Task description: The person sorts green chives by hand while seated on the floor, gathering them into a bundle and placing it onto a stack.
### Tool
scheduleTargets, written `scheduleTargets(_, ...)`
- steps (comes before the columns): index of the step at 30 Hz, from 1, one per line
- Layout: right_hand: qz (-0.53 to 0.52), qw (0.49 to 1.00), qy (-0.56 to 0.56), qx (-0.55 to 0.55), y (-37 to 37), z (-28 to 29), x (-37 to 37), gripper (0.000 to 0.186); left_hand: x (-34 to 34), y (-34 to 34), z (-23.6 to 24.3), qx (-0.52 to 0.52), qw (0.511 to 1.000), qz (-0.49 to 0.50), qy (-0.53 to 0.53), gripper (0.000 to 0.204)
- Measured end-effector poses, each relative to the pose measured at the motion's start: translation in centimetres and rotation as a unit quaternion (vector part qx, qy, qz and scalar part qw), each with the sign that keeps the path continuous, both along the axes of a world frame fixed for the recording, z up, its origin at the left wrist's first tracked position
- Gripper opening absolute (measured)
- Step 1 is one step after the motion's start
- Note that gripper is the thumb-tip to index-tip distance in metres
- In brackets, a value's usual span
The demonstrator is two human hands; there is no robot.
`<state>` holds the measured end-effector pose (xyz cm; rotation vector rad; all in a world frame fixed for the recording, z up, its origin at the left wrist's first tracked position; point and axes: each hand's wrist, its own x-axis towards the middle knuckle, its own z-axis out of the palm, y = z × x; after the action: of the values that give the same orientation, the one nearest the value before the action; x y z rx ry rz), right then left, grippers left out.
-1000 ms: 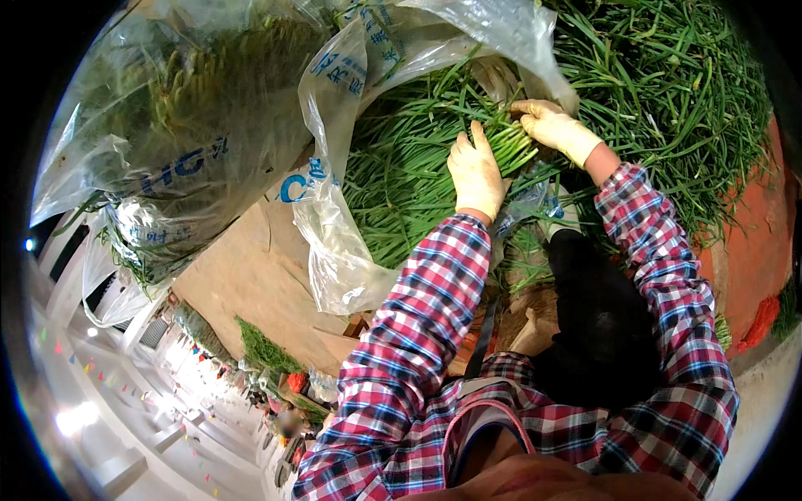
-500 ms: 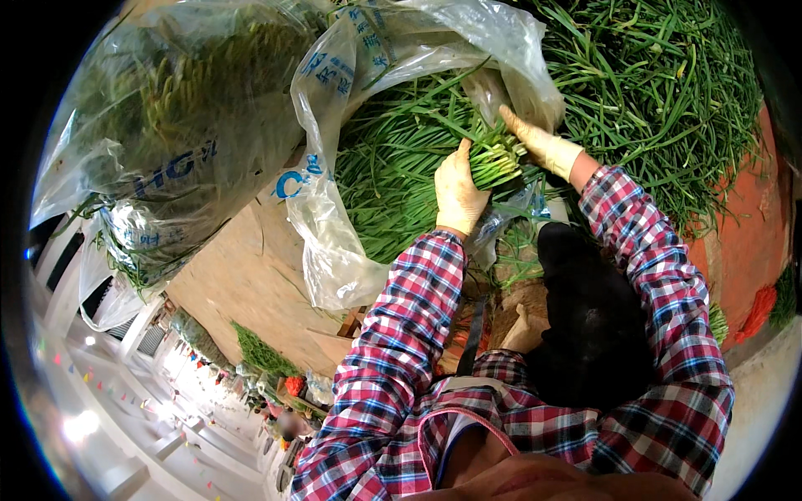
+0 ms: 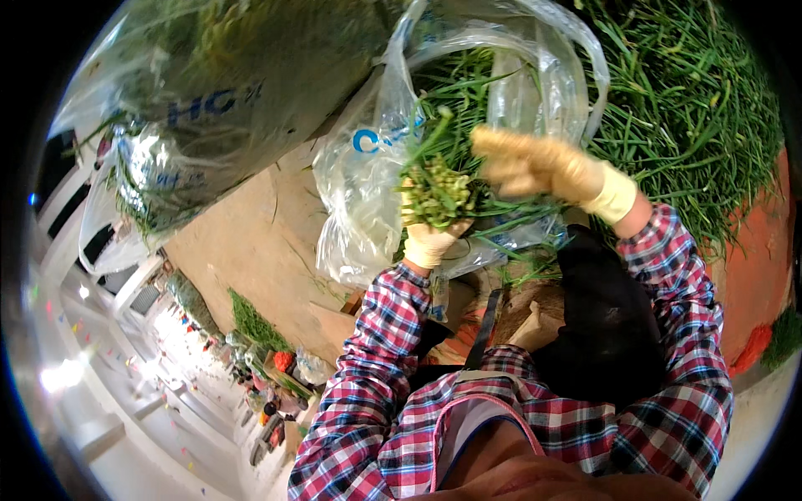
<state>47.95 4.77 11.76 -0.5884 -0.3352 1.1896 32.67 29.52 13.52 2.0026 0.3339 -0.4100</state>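
Observation:
A bunch of garlic chives, its pale cut stem ends turned towards me, is gripped in my left hand, which wears a cream glove. Right of the bunch and apart from it, my gloved right hand is blurred by motion; its fingers look stretched out and hold nothing I can see. Behind both hands lies an open clear plastic bag with blue print and more green chives inside. Some loose leaves hang below my right hand.
A large heap of loose chives covers the far right. At the far left stands a full clear plastic bag of greens. A tan board surface runs beneath, with an orange-red surface at the right edge.
My left hand has drawn the bunch left and nearer, and its stem ends now face me. My right hand has come away from the stems. The open bag's rim has shifted right.

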Motion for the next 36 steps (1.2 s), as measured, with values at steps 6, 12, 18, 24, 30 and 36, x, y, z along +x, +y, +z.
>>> scheduleTargets(6, -0.291, 0.842, -0.348, -0.293, -3.0, -5.2, 3.3, 0.070, -1.9, 2.3, 4.4, 0.387, 0.889, -0.167, -0.181, 0.036)
scheduleTargets(12, -0.241, 0.842, -0.479, 0.058, 8.7, 9.5, -1.4, 0.115, -2.5, -0.9, 6.0, 0.226, 0.970, -0.054, -0.073, 0.047)
scheduleTargets(18, -0.201, 0.779, -0.591, 0.047, 11.1, 17.1, -2.8, 0.052, -1.4, -4.5, 9.0, 0.339, 0.931, -0.088, -0.101, 0.055)
scheduleTargets(24, -0.150, 0.481, -0.846, 0.176, 10.4, 22.3, -5.2, 0.015, -8.8, -2.6, 10.5, 0.139, 0.980, 0.006, -0.144, 0.056)
scheduleTargets(30, -0.076, 0.290, -0.898, 0.322, 10.8, 18.7, -8.1, 0.014, -10.0, -1.7, 11.8, -0.713, 0.669, 0.207, -0.039, 0.075)
scheduleTargets(36, 0.127, 0.216, -0.880, 0.403, 11.7, 10.3, -11.3, 0.014, -7.4, -2.4, 5.9, -0.645, 0.737, 0.193, -0.056, 0.079)
